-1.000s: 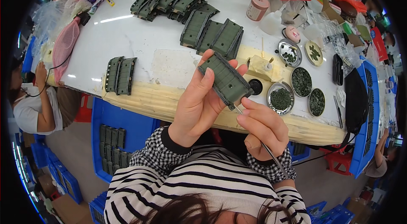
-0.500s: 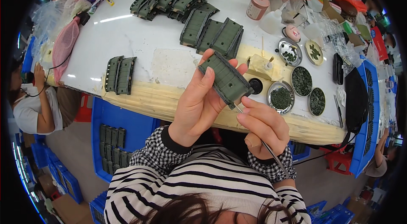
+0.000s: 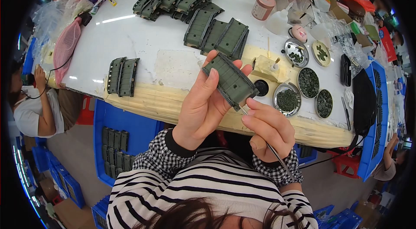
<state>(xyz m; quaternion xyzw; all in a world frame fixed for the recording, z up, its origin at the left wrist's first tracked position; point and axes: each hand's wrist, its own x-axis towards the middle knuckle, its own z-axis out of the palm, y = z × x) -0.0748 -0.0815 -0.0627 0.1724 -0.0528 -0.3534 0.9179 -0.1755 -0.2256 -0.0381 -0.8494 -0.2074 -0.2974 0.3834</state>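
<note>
Above the edge of a white worktable (image 3: 130, 38), the left hand (image 3: 201, 107) has its fingers clamped around a dark green ribbed plastic part (image 3: 231, 81) while the right hand (image 3: 268, 127) pinches a thin metal tool (image 3: 277, 157) against the part's lower end.

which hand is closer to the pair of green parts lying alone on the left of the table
Left. The left hand holds up a green ribbed part just right of the pair; the right hand is farther right, holding a thin tool.
</note>
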